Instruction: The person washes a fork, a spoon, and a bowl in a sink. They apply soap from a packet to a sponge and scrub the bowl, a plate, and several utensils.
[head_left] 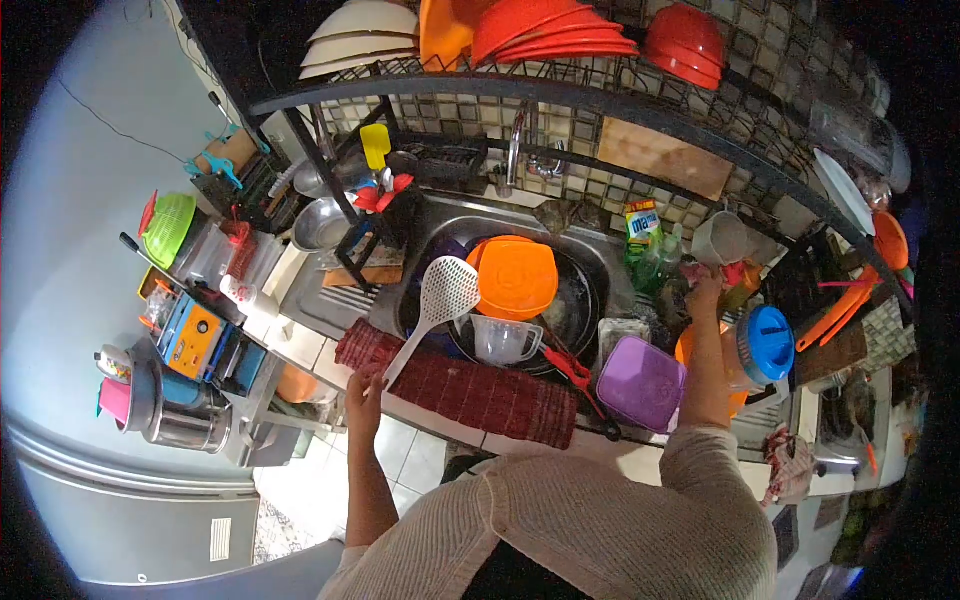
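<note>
My left hand [364,394] is closed around the handle of a white skimmer [449,292], whose perforated head is raised over the left part of the sink [425,225]. A dark red cloth [470,392] lies along the counter edge below it. In the sink are an orange plastic container [517,277], a clear measuring cup [502,341] and a red-handled utensil [567,366]. Far to the right, my right hand [704,287] reaches behind the sink, beside a green bottle [655,262] and pinkish-red items [738,272]. Its fingers are too small and partly hidden to read.
A purple container [642,383] and a blue-lidded pitcher [765,345] stand right of the sink. Overhead runs a black rack [560,92] with red bowls [685,45]. The faucet [517,150] rises behind the sink. A steel bowl [322,225] sits at left.
</note>
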